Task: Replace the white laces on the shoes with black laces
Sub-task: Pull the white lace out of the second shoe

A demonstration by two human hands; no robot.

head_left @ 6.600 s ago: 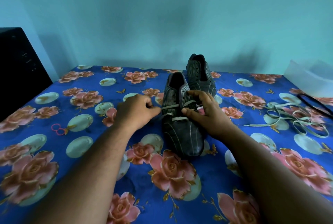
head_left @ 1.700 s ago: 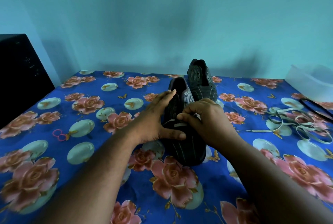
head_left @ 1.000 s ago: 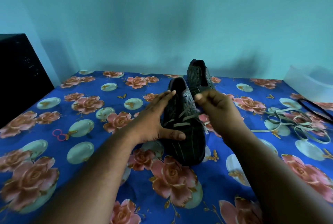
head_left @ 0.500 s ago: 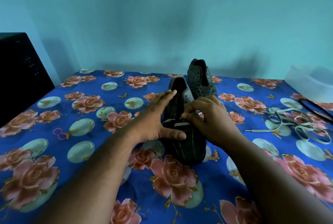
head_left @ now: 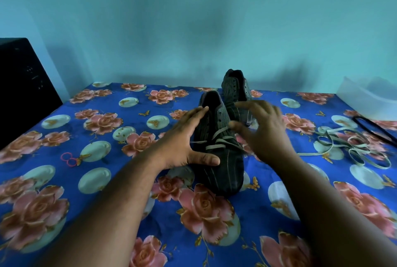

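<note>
A dark striped shoe [head_left: 223, 172] stands toe toward me on the floral cloth, with a white lace [head_left: 217, 140] still threaded through its lower eyelets. My left hand [head_left: 184, 144] presses against the shoe's left side, fingers straight and thumb across the toe. My right hand [head_left: 264, 129] hovers just right of the shoe with fingers spread, blurred, holding nothing. The second shoe [head_left: 235, 88] stands behind, without a lace. A loose white lace [head_left: 352, 148] lies in a heap at the right, and a black lace [head_left: 373, 129] lies beyond it.
A blue flowered cloth [head_left: 103, 180] covers the surface. A black box [head_left: 21, 86] stands at the left edge. A clear plastic tub [head_left: 369, 101] sits at the far right. Pink rubber bands [head_left: 68, 159] lie at the left. A teal wall rises behind.
My right hand let go of the white lace at the eyelets and lifted up and to the right with fingers spread. My left hand stays on the shoe.
</note>
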